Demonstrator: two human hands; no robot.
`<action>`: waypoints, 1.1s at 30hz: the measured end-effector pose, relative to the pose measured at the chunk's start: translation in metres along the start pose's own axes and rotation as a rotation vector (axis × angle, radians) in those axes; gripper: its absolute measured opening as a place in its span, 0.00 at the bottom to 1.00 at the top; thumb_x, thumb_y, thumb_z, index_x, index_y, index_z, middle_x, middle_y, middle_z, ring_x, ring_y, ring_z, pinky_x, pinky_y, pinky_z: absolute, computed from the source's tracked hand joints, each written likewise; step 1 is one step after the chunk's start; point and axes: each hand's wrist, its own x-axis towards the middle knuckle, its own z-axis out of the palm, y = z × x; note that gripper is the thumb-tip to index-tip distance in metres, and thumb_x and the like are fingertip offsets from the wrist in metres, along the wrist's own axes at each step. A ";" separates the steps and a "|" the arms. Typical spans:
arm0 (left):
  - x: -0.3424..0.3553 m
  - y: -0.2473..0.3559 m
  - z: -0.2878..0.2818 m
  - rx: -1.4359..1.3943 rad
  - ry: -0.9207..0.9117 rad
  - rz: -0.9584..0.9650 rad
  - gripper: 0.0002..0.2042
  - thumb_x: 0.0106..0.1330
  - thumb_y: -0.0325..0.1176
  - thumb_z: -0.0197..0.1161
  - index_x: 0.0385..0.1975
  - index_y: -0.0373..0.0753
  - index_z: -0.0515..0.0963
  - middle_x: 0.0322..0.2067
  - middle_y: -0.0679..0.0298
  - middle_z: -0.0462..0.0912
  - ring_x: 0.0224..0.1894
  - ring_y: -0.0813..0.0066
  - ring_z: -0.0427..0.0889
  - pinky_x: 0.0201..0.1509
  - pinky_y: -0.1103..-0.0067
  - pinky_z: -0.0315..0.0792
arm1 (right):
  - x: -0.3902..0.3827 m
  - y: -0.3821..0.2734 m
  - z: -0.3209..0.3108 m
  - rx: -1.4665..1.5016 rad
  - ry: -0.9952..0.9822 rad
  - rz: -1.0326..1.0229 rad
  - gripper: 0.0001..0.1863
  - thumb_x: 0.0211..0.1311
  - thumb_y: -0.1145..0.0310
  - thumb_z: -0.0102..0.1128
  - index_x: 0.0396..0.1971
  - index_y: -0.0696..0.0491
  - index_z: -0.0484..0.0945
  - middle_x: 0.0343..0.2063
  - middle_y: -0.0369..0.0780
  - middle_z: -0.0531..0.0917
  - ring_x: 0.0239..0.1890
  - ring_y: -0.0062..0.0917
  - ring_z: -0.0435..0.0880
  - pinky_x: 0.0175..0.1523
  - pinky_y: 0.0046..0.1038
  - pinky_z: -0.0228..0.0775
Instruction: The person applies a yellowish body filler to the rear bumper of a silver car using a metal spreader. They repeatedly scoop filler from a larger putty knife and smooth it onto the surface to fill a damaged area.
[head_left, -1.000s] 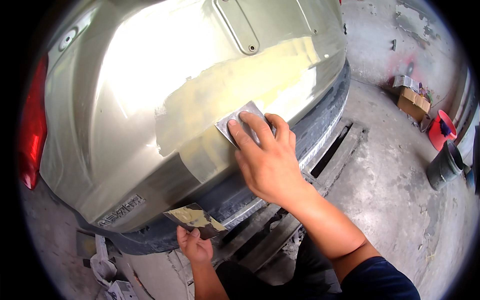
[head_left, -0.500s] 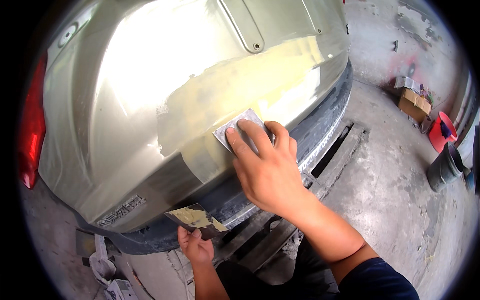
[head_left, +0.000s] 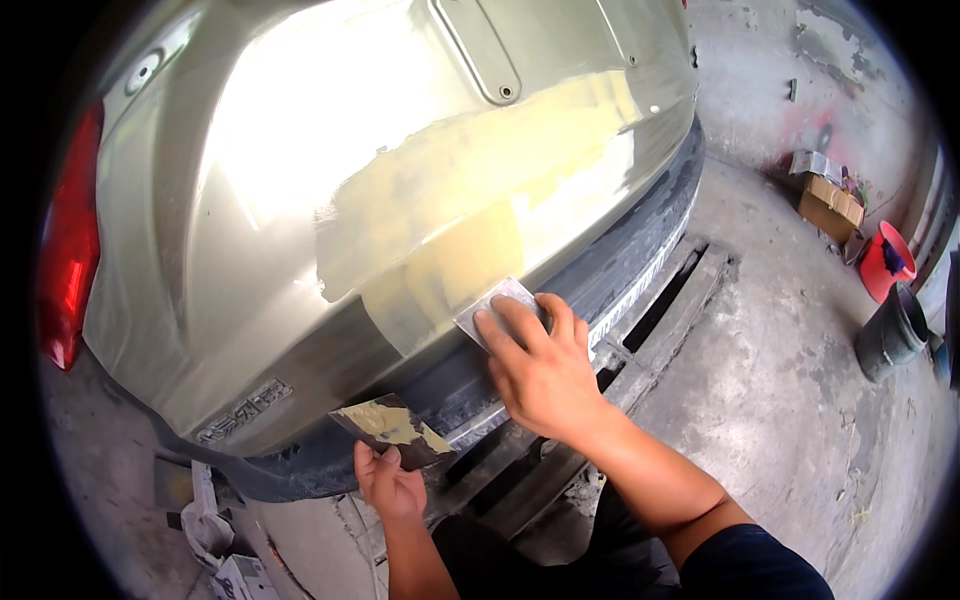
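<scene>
Item: grey flat spreader [head_left: 484, 311], four-sided, smeared, at the centre of your view; contact with the panel cannot be told. Your right hand [head_left: 550, 375], at 4 to 5 o'clock, holds it, fingers splayed over its face.

Item: dark plate [head_left: 424, 455], at 7 o'clock, bearing thick, ragged-edged yellow filler [head_left: 385, 425]. Your left hand [head_left: 392, 485] pinches its lower edge between thumb and fingers.

Item: pale-green car panel [head_left: 270, 260]; its filler patch [head_left: 400, 200], towards 12 o'clock, is pale yellow with grey showing through, irregular in outline. A deeper-yellow band [head_left: 490, 240] lies at the spreader's 12 o'clock.
</scene>
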 end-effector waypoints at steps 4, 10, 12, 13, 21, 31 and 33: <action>0.000 -0.001 -0.005 -0.031 0.003 0.006 0.23 0.65 0.21 0.55 0.61 0.30 0.72 0.57 0.56 0.81 0.60 0.65 0.80 0.69 0.67 0.69 | 0.018 -0.015 -0.030 0.028 0.115 -0.006 0.29 0.58 0.69 0.66 0.62 0.51 0.77 0.63 0.43 0.73 0.59 0.53 0.69 0.55 0.48 0.64; 0.000 -0.003 -0.004 -0.046 -0.009 0.010 0.22 0.64 0.20 0.53 0.60 0.30 0.72 0.57 0.56 0.81 0.59 0.66 0.80 0.69 0.68 0.70 | 0.048 -0.026 -0.009 0.032 0.224 -0.053 0.28 0.60 0.68 0.65 0.63 0.50 0.76 0.64 0.43 0.73 0.59 0.54 0.69 0.56 0.50 0.64; 0.000 -0.003 0.000 -0.037 -0.004 0.004 0.22 0.64 0.20 0.53 0.60 0.30 0.72 0.56 0.56 0.81 0.59 0.66 0.80 0.68 0.68 0.70 | 0.040 -0.025 0.005 -0.002 0.227 -0.054 0.28 0.60 0.68 0.65 0.63 0.50 0.76 0.64 0.43 0.73 0.59 0.54 0.69 0.56 0.50 0.63; -0.001 -0.001 0.004 -0.037 0.017 0.004 0.21 0.64 0.20 0.54 0.59 0.29 0.73 0.55 0.56 0.81 0.58 0.66 0.80 0.67 0.69 0.70 | 0.033 -0.025 0.009 0.006 0.201 -0.059 0.29 0.59 0.68 0.65 0.63 0.50 0.76 0.64 0.43 0.73 0.59 0.54 0.69 0.56 0.50 0.63; -0.002 0.006 0.005 -0.012 0.086 -0.009 0.17 0.63 0.20 0.54 0.53 0.29 0.75 0.52 0.55 0.83 0.55 0.67 0.81 0.65 0.70 0.71 | 0.032 -0.036 -0.019 0.053 0.159 -0.015 0.28 0.58 0.70 0.66 0.62 0.51 0.77 0.63 0.44 0.73 0.59 0.53 0.69 0.57 0.49 0.63; 0.001 0.002 0.011 -0.025 0.057 -0.017 0.18 0.64 0.20 0.54 0.54 0.29 0.74 0.52 0.54 0.82 0.56 0.66 0.81 0.66 0.69 0.70 | 0.025 -0.037 0.008 0.011 0.130 -0.051 0.28 0.59 0.69 0.65 0.62 0.51 0.77 0.63 0.43 0.74 0.60 0.54 0.68 0.57 0.49 0.62; -0.001 0.003 0.006 -0.025 0.051 -0.011 0.18 0.64 0.20 0.55 0.54 0.29 0.74 0.53 0.54 0.82 0.56 0.66 0.81 0.66 0.69 0.70 | 0.018 -0.034 -0.005 0.033 0.066 -0.021 0.28 0.59 0.70 0.65 0.62 0.51 0.77 0.63 0.43 0.74 0.60 0.54 0.69 0.57 0.49 0.62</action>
